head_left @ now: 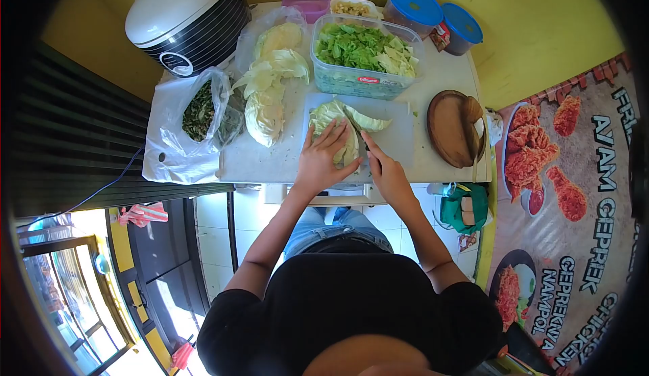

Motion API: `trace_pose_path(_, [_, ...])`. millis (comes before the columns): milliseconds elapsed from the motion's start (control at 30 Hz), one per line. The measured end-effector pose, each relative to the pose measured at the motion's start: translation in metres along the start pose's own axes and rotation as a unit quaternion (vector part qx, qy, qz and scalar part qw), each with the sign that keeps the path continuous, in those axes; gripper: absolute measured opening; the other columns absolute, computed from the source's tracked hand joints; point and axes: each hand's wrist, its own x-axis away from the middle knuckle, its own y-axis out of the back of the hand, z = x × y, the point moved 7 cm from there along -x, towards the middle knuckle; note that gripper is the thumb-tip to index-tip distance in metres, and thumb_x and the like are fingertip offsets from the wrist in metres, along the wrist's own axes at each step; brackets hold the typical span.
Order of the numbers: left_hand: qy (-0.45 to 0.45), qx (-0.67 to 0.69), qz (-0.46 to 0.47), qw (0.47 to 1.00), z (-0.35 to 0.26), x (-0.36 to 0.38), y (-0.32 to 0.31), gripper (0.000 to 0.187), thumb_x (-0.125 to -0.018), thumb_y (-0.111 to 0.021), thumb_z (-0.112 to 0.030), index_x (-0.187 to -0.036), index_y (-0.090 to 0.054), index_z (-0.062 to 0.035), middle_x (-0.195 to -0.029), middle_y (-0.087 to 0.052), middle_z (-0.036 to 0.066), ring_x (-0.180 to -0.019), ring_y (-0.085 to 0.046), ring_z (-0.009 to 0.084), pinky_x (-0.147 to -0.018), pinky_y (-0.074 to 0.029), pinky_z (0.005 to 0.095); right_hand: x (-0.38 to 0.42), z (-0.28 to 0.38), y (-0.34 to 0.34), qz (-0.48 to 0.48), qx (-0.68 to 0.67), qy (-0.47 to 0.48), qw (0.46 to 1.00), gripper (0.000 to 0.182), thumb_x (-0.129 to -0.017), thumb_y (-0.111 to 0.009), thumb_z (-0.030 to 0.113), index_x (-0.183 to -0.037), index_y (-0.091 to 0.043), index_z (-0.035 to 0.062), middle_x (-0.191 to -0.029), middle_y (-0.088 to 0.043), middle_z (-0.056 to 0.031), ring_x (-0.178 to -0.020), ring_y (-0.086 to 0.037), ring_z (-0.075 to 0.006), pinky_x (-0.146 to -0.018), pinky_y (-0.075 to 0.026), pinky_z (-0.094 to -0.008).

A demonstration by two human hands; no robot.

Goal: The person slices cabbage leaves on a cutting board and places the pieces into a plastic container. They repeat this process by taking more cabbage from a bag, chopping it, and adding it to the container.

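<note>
A piece of cabbage lies on the white cutting board. My left hand rests over it with fingers stretched and apart, pressing on the leaves. A strip of cabbage leans away to the right of that piece. My right hand is closed around the handle of a knife, its index finger extended along the top. The blade sits between the piece and the strip, partly hidden by leaves. Behind the board stands a clear plastic container filled with chopped greens.
Cabbage chunks lie left of the board, beside a plastic bag of dark leaves. A rice cooker stands back left. On the right is a wooden mortar. Blue-lidded tubs and a purple box line the back.
</note>
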Motion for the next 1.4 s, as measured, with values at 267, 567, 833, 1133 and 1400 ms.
trace_pose_path(267, [0.002,-0.04,-0.004,0.999,-0.003,0.0,0.001,0.069,-0.077,-0.071,-0.045,-0.135,-0.055,-0.0097,-0.143,-0.05,0.006,-0.135,-0.042,0.0255,-0.116,-0.014,0.0557,0.012,-0.003,0.005,0.012,0.011,-0.006,1.0,0.052,-0.098,-0.048,0.013,-0.147,-0.037,0.0256,-0.079,-0.063,-0.0239,-0.069,-0.064,-0.041,-0.066,-0.05,-0.0417])
trace_pose_path(567, [0.055,-0.098,-0.02,0.994,0.035,-0.001,0.033,0.062,-0.079,-0.069,-0.036,-0.131,-0.057,-0.0063,-0.141,-0.051,0.011,-0.135,-0.042,0.0292,-0.115,-0.016,0.0569,0.034,-0.019,0.021,0.056,-0.098,-0.033,0.993,0.044,-0.101,-0.047,0.016,-0.144,-0.044,0.0204,-0.118,-0.064,-0.0186,-0.096,-0.057,-0.0148,-0.089,-0.044,-0.0264])
trace_pose_path(833, [0.0,0.008,-0.008,1.0,-0.003,-0.04,0.031,0.05,-0.08,-0.073,-0.033,-0.125,-0.062,-0.0151,-0.132,-0.057,0.01,-0.131,-0.046,0.0272,-0.114,-0.023,0.0544,0.039,-0.022,0.057,0.007,-0.136,-0.057,0.989,0.041,-0.101,-0.048,0.018,-0.142,-0.047,0.0216,-0.116,-0.065,-0.0154,-0.086,-0.055,-0.013,-0.084,-0.045,-0.0254])
trace_pose_path(1133, [-0.127,-0.062,0.023,0.99,-0.022,-0.069,0.01,0.029,-0.078,-0.073,-0.02,-0.107,-0.072,-0.0242,-0.099,-0.066,-0.002,-0.099,-0.06,0.018,-0.113,-0.026,0.0525,0.031,-0.04,0.078,-0.095,-0.133,0.011,0.986,0.042,-0.102,-0.048,0.018,-0.143,-0.047,0.0185,-0.069,-0.032,0.0068,-0.059,-0.028,-0.0037,-0.053,-0.027,-0.0189])
trace_pose_path(1400, [-0.18,-0.125,-0.002,0.976,-0.025,-0.031,-0.006,0.027,-0.082,-0.069,-0.017,-0.107,-0.072,-0.0237,-0.11,-0.067,-0.005,-0.1,-0.061,0.0167,-0.109,-0.031,0.0506,0.031,-0.036,0.07,-0.075,-0.133,0.003,0.988,0.041,-0.102,-0.049,0.018,-0.143,-0.047,0.0163,-0.087,-0.054,0.0019,-0.065,-0.034,-0.0038,-0.06,-0.034,-0.0177])
